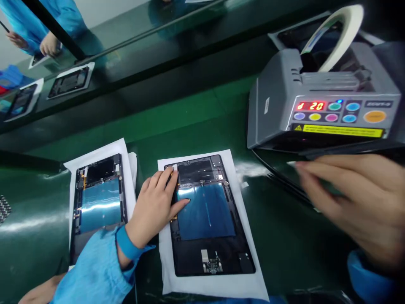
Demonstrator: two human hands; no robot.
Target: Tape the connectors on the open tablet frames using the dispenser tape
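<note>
An opened tablet [205,211] with a blue-filmed battery lies on a white sheet [215,287] in front of me. My left hand [155,202] rests on its upper left edge, fingers stretched out and thumb apart over the blue film. To the right, my right hand [344,190] is in the air below the tape dispenser [319,97], somewhat blurred. Thumb and forefinger pinch a small piece of white tape [291,163]. A tiny white scrap [244,185] lies beside the tablet's sheet.
Left of my tablet, a second opened tablet [100,198] lies on white sheets. Another person's hand [44,291] shows at the lower left. A black cable [281,177] runs below the dispenser. Beyond the raised ledge, more tablets [69,81] lie near a person in blue sleeves [68,19].
</note>
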